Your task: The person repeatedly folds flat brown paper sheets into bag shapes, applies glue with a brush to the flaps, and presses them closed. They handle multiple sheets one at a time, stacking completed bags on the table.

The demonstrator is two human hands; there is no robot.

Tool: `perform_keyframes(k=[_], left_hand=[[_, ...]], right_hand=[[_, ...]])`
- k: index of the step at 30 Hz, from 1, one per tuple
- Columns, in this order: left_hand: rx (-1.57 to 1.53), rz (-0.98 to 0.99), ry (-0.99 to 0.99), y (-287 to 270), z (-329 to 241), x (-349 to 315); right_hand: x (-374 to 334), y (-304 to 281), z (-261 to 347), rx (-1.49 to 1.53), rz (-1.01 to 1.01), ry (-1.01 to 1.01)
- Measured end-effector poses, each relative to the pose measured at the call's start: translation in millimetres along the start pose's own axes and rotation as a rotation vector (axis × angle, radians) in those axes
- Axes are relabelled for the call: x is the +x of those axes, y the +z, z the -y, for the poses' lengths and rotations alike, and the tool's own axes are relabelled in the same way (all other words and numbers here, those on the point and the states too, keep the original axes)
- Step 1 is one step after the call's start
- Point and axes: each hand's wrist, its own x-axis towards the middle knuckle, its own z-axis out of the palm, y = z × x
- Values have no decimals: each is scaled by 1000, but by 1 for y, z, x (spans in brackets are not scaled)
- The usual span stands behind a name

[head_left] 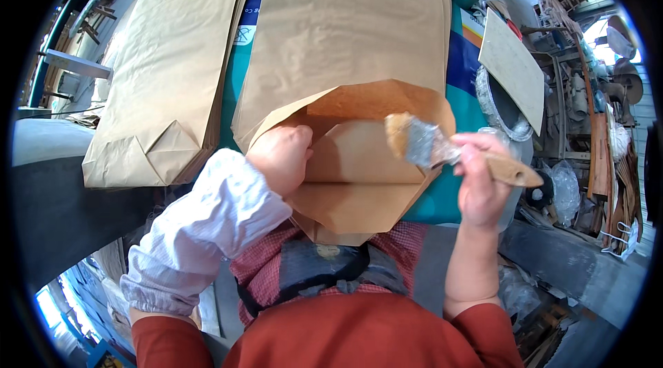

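A brown paper bag (pixel 362 206) lies in front of me with its near end spread into a wide, folded opening. My left hand (pixel 280 159) is closed at the left side of this opening, on the paper; its fingertips are partly hidden. Over the right side of the opening, my right hand (pixel 481 178) grips a flat brush (pixel 420 141) by its wooden handle. The brush has yellowish bristles pointing left and a band wrapped in clear plastic. Its bristles appear to be above the paper. Beneath the opened bag lies a stack of paper bags (pixel 352 19).
Another stack of paper bags (pixel 162 57), with folded ends, lies at the left. A teal printed sheet (pixel 442 197) shows under the bags. Right of them are a pale board (pixel 511 68) and a crusted round container (pixel 497 109). Cluttered shelves (pixel 577 112) stand at far right.
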Motion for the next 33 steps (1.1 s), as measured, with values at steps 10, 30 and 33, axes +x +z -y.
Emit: perform_keyframes(k=[10,30,33], left_hand=[[-140,-99,-149,19,18,46],[745,-128,88,18,-65,41],[717,87,134,8,-69,42]], right_hand=[[-12,78,-48,0,248,169],[34,11,-118,695,-291,177],[22,56,-149,1292,-168,355]])
